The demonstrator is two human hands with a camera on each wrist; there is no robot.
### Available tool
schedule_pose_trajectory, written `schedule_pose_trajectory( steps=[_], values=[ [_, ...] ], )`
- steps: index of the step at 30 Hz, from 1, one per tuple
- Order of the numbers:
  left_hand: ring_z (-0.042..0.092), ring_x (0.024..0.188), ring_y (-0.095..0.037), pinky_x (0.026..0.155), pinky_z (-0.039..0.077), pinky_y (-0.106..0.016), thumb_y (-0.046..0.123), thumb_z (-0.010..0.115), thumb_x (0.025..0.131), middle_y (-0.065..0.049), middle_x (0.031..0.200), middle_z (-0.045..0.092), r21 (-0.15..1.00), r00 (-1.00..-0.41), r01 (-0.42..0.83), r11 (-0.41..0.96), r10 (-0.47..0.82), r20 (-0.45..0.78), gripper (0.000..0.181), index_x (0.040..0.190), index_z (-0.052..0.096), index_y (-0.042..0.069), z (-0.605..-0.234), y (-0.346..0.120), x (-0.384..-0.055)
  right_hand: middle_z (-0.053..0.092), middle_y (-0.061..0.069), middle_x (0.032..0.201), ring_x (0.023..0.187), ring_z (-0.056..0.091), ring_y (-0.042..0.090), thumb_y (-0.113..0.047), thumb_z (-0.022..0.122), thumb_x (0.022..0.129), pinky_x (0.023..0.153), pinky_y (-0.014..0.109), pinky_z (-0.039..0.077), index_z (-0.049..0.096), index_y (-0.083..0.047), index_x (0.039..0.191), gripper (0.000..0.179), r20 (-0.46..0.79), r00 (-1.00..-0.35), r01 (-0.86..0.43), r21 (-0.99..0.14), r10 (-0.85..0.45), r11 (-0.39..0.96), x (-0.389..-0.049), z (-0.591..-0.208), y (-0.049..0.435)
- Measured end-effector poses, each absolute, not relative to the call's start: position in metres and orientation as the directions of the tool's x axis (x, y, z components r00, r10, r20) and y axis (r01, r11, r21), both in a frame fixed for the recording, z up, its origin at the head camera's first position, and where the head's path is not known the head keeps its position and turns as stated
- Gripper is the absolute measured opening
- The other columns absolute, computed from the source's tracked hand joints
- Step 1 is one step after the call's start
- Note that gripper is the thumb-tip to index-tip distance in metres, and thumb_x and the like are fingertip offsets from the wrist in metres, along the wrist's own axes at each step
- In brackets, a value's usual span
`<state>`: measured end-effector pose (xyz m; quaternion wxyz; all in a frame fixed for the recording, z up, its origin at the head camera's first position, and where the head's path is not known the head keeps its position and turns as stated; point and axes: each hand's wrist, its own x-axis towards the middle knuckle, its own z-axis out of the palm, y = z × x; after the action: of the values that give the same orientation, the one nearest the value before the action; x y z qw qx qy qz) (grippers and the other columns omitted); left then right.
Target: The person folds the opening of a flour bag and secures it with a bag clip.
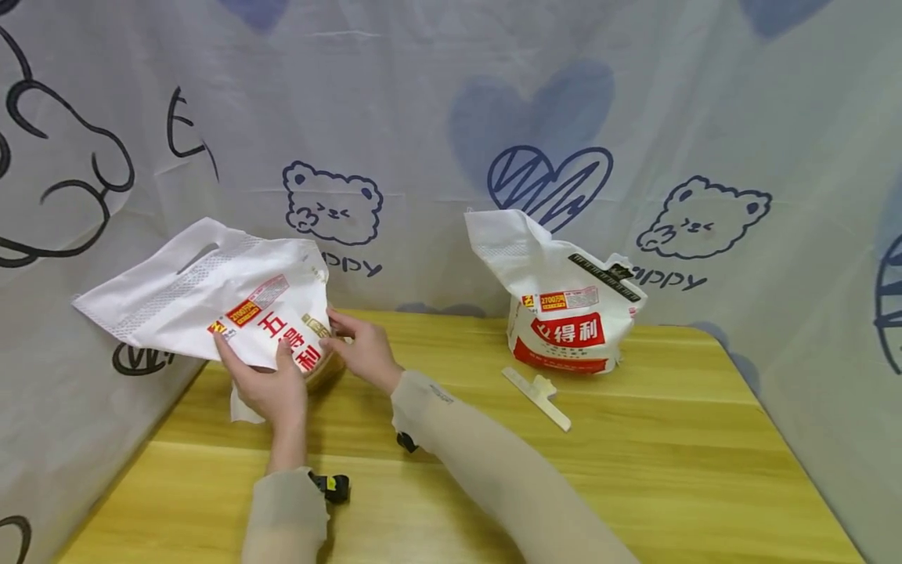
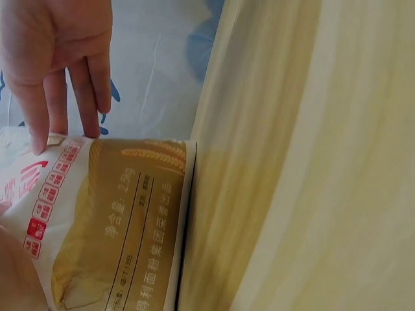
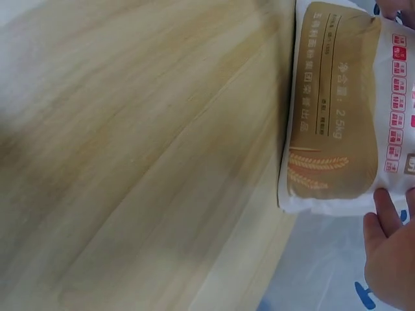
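Observation:
A white flour bag (image 1: 239, 301) with red lettering and a carry handle cut-out stands at the left of the table. Its upper part slants over toward the left. My left hand (image 1: 271, 384) grips the near left side, thumb on the printed front. At the right edge, my right hand (image 1: 362, 348) pinches the bag between thumb and fingers. In the left wrist view the bag's brown lower panel (image 2: 139, 214) shows, its bottom against the table. The right hand's fingers (image 3: 388, 214) lie along the bag's side in the right wrist view.
A second flour bag (image 1: 564, 329) stands at the back right, a black sealing clip (image 1: 607, 276) across its folded top. Before it, an off-white sealing clip (image 1: 539, 398) lies on the wooden table (image 1: 669, 462). A printed curtain (image 1: 416, 117) hangs behind.

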<state>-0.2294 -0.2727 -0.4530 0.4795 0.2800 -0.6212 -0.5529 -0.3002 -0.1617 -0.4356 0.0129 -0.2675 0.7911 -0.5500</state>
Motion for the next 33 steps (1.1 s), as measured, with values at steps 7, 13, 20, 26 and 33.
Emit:
schedule_pose_trajectory(
  steps=[7, 13, 20, 26, 33],
  values=[
    [0.052, 0.137, -0.024, 0.116, 0.041, -0.034, 0.008, 0.076, 0.093, -0.002, 0.161, 0.045, 0.965, -0.497, 0.162, 0.205, -0.828, 0.259, 0.097, 0.165, 0.020, 0.042, -0.450, -0.272, -0.231, 0.072, 0.001, 0.128, 0.111, 0.071, 0.009, -0.018, 0.080, 0.092, 0.057, 0.014, 0.048, 0.061, -0.017, 0.144, 0.056, 0.290, -0.887, -0.388, -0.889, -0.360, 0.241, -0.301, -0.438, -0.149],
    [0.043, 0.145, -0.023, 0.121, 0.034, -0.033, 0.012, 0.077, 0.093, 0.001, 0.167, 0.036, 0.961, -0.556, 0.137, 0.240, -0.784, 0.275, 0.095, 0.166, 0.022, 0.037, -0.450, -0.271, -0.236, 0.073, 0.005, 0.124, 0.108, 0.073, 0.012, -0.018, 0.079, 0.093, 0.055, 0.013, 0.046, 0.062, -0.015, 0.142, 0.052, 0.344, -0.884, -0.427, -0.871, -0.317, 0.243, -0.302, -0.441, -0.136],
    [0.031, 0.153, -0.021, 0.125, 0.020, -0.029, 0.017, 0.080, 0.092, 0.002, 0.170, 0.029, 0.955, -0.636, 0.144, 0.258, -0.715, 0.290, 0.095, 0.166, 0.023, 0.033, -0.452, -0.266, -0.245, 0.073, 0.005, 0.122, 0.103, 0.073, 0.007, -0.017, 0.080, 0.092, 0.057, 0.013, 0.049, 0.064, -0.017, 0.140, 0.051, 0.335, -0.911, -0.387, -0.895, -0.239, 0.220, -0.303, -0.446, -0.119],
    [0.039, 0.148, -0.030, 0.124, 0.029, -0.041, 0.016, 0.082, 0.090, -0.007, 0.166, 0.036, 0.954, -0.690, 0.138, 0.266, -0.665, 0.285, 0.095, 0.165, 0.026, 0.032, -0.455, -0.260, -0.254, 0.074, 0.006, 0.118, 0.103, 0.074, 0.010, -0.017, 0.084, 0.088, 0.070, 0.014, 0.057, 0.067, -0.013, 0.136, 0.051, 0.380, -0.911, -0.408, -0.886, -0.161, 0.219, -0.301, -0.448, -0.104],
    [0.052, 0.135, -0.032, 0.113, 0.044, -0.043, 0.014, 0.080, 0.092, -0.013, 0.162, 0.041, 0.949, -0.773, 0.186, 0.254, -0.558, 0.301, 0.095, 0.166, 0.024, 0.031, -0.456, -0.252, -0.264, 0.075, 0.006, 0.115, 0.101, 0.075, 0.010, -0.018, 0.086, 0.086, 0.076, 0.015, 0.057, 0.072, -0.010, 0.128, 0.045, 0.437, -0.896, -0.441, -0.861, -0.075, 0.253, -0.299, -0.448, -0.083]
  ],
)
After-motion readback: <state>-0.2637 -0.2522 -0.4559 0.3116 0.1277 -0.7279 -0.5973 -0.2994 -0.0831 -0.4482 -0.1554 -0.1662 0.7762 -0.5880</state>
